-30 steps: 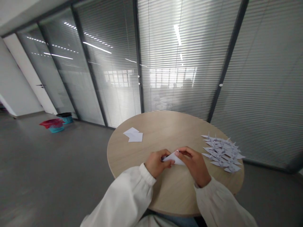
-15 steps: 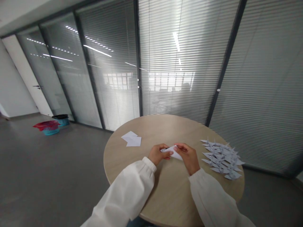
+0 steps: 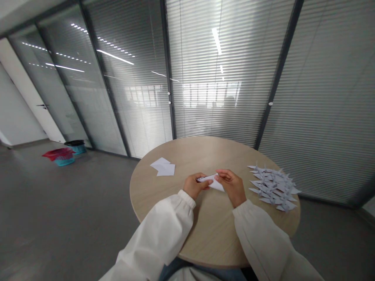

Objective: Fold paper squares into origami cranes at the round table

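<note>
A folded piece of white paper (image 3: pixel 216 184) is held between my two hands above the round wooden table (image 3: pixel 215 230). My left hand (image 3: pixel 194 185) pinches its left end, thumb on the near face. At the other end, my right hand (image 3: pixel 233 186) grips the upper right part between thumb and fingers. Part of the paper is hidden behind the fingers. To the left lie two or so overlapping sheets of white paper (image 3: pixel 166 169). A cluster of several folded paper cranes (image 3: pixel 274 185) rests on the table's right side.
Behind the table stands a glass partition (image 3: pixel 213 121) with blinds and dark frames. Two blue bins stand on the floor at the left, one bin (image 3: pixel 65 160) with a red liner, the other bin (image 3: pixel 78 148) with a black one. Beyond them is a white door (image 3: pixel 32 97).
The camera view has tilted and shifted slightly, so the table sits a little higher. Both hands keep hold of the folded paper, with only small finger movement.
</note>
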Demonstrator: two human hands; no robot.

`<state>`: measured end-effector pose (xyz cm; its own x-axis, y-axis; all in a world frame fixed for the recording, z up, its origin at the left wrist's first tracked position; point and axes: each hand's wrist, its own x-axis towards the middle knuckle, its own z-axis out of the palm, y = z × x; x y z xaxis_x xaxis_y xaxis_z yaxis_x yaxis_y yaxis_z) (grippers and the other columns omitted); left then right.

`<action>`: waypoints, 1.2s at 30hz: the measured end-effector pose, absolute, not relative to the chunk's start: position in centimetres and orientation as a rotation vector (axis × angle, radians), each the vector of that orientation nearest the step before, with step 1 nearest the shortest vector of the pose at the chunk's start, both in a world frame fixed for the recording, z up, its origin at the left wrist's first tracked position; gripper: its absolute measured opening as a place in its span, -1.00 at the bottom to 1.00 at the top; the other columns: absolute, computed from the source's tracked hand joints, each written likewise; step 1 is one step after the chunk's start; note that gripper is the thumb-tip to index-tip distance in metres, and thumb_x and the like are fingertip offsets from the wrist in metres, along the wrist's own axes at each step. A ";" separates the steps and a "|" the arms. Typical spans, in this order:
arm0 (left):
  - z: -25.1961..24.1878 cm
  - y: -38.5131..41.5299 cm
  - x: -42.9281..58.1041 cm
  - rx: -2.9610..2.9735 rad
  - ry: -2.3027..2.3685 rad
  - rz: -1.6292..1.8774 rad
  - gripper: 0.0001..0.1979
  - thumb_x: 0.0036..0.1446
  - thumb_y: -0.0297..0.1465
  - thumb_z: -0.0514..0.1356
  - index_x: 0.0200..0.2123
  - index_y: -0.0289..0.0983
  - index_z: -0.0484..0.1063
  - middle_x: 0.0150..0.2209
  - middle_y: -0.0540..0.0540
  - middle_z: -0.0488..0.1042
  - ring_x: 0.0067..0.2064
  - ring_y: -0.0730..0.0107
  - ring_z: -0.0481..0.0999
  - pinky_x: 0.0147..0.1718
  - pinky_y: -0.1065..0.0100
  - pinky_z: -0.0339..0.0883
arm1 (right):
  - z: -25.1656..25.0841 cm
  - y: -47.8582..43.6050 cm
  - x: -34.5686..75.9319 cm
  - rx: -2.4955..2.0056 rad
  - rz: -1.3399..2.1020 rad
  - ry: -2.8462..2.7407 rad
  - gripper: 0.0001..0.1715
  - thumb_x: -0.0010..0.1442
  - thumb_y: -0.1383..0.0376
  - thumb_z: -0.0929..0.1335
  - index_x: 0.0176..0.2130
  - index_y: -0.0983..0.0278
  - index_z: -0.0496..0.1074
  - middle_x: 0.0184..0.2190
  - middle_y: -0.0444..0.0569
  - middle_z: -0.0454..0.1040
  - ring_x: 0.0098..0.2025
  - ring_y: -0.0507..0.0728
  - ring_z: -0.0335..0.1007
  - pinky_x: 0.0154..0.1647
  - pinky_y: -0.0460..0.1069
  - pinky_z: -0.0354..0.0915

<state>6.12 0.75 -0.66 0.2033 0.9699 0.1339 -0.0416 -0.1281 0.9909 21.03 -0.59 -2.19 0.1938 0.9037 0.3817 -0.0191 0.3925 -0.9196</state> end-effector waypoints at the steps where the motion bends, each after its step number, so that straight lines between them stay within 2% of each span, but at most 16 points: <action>1: -0.7 0.8 6.1 1.380 0.977 1.159 -0.56 -0.43 -0.17 0.38 -0.52 -0.38 0.43 -0.60 0.00 0.42 -0.58 0.52 0.39 -0.54 0.47 0.33 | -2.2 -0.6 21.0 -0.960 0.810 -1.195 -0.56 -0.13 0.12 0.45 -0.26 0.32 0.44 -0.40 -0.01 0.52 -0.39 0.11 0.44 -0.35 -0.02 0.34; 12: -0.9 0.9 6.0 1.405 1.009 1.162 -0.58 -0.42 -0.18 0.39 -0.54 -0.39 0.43 -0.63 0.01 0.41 -0.59 0.50 0.40 -0.55 0.45 0.34 | -1.8 -1.0 20.9 -1.006 0.784 -1.203 -0.60 -0.13 0.08 0.44 -0.33 0.32 0.46 -0.44 0.00 0.53 -0.38 0.14 0.46 -0.34 0.01 0.36; 23: -0.9 0.7 5.8 1.504 1.087 1.146 -0.67 -0.27 -0.21 0.33 -0.51 -0.38 0.46 -0.61 -0.02 0.44 -0.58 0.45 0.44 -0.58 0.47 0.29 | -2.3 -0.8 21.1 -0.982 0.806 -1.196 -0.64 -0.10 0.13 0.44 -0.33 0.33 0.48 -0.43 0.00 0.53 -0.39 0.14 0.45 -0.36 -0.01 0.35; 36: -0.8 0.6 5.8 1.517 1.083 1.151 -0.66 -0.28 -0.20 0.33 -0.51 -0.38 0.47 -0.61 -0.03 0.45 -0.58 0.46 0.44 -0.58 0.49 0.28 | -2.3 -0.7 21.0 -0.960 0.814 -1.183 -0.63 -0.13 0.11 0.45 -0.36 0.32 0.47 -0.45 -0.03 0.52 -0.40 0.12 0.43 -0.38 -0.03 0.33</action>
<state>5.80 0.56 -0.77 0.1771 0.9689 0.1725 0.1134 -0.1942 0.9744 21.04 -0.69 -2.32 0.2006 0.9057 0.3735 -0.0253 0.3859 -0.9222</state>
